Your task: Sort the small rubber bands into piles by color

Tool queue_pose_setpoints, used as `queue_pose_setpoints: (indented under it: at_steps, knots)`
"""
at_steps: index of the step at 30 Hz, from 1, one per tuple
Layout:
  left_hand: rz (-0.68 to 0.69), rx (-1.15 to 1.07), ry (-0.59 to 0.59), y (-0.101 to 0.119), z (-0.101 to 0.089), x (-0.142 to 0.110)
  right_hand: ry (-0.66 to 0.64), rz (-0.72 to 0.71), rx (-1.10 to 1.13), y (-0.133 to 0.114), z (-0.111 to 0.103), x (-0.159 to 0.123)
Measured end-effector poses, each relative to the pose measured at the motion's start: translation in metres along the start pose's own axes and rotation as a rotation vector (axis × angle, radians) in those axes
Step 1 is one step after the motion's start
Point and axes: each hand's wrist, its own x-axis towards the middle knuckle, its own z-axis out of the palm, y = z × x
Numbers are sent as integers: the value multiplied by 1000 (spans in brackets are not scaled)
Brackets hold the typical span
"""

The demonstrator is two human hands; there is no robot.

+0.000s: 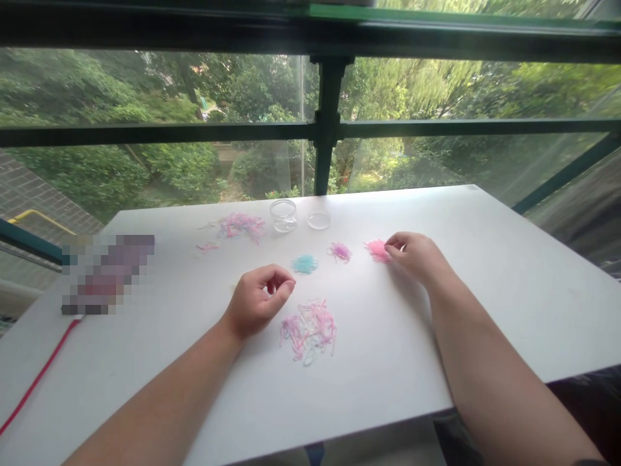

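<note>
My right hand (410, 254) is at the right edge of a small pile of pink rubber bands (376, 250), its thumb and fingertips pinched together. Whatever is between those fingertips, if anything, is too small to see. My left hand (259, 299) hovers curled, thumb against the fingers, above and left of a mixed pile of rubber bands (310, 329) in pink, purple and pale tones. A blue pile of bands (305, 263) lies just beyond the left hand, and a purple pile (340, 252) sits between the blue and pink ones.
Toward the far edge of the white table (388, 362) lie a larger mixed heap of bands (241, 225), a clear round container (283, 216) and its clear lid (319, 221). A blurred-out object (111, 275) with a red cord (41, 375) is on the left. Windows stand behind.
</note>
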Motion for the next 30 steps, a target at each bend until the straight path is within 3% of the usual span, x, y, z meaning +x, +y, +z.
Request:
queue_pose_setpoints:
  at_steps: [9,13,15,17,20,30]
  knots:
    - [11,4,-17,2,0,0,208,-9,90,3,-4,1]
    - [14,-3,-38,1,2,0,274,-153,270,-12,3,-11]
    - [14,-3,-58,1,4,0,109,-345,350,-26,10,-22]
    - [11,1,-72,1,5,0,-156,-572,311,-42,18,-35]
    - [12,8,-82,1,6,0,-394,-708,221,-58,26,-50]
    - [18,23,-120,2,8,2,-442,-762,192,-68,38,-55]
